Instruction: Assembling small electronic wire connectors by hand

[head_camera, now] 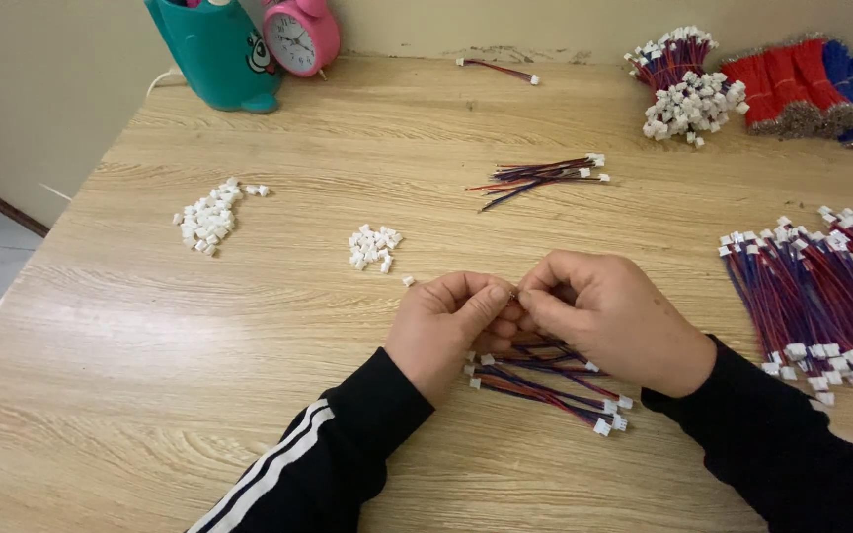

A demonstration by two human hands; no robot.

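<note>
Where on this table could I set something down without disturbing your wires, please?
The near left corner of the table is bare, below the two piles of white connectors and beside the left hand. The middle back strip is mostly free. The right side is crowded with wire bundles, right up to the right hand.

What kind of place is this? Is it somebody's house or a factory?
Probably a home or small workshop, not a big factory. A plain wooden table holds heaps of red and blue wires and piles of small white plugs, while a pink alarm clock stands by the wall. Both hands pinch something small together.
</note>
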